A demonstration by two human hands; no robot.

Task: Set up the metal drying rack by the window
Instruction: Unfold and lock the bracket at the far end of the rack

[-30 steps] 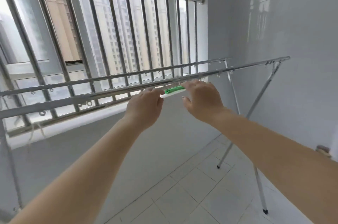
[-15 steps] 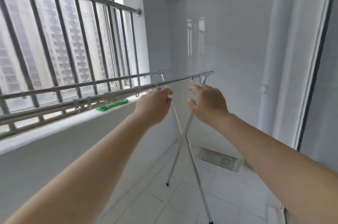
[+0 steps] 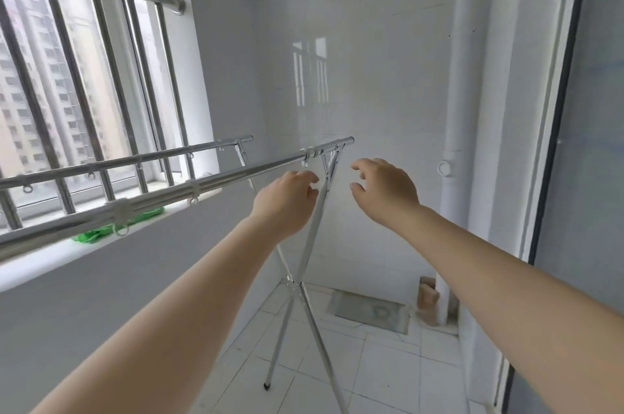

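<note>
The metal drying rack [image 3: 236, 174] stands along the barred window [image 3: 67, 92], two horizontal rails on crossed legs [image 3: 297, 282]. Its right end sits near the white wall. My left hand [image 3: 285, 202] hovers just under the near rail beside the end bracket, fingers curled and holding nothing. My right hand [image 3: 385, 192] floats to the right of the rail's end with fingers spread, apart from the rack.
A green cloth [image 3: 111, 228] lies on the window sill [image 3: 50, 261] behind the near rail. A white drain pipe [image 3: 452, 143] runs down the right corner beside a glass door [image 3: 580, 177]. A floor drain cover [image 3: 371, 310] and tiled floor lie below.
My view has swung right along the rack toward its end. Both hands have left the green-and-white item on the rail and moved to the rack's right end, holding nothing.
</note>
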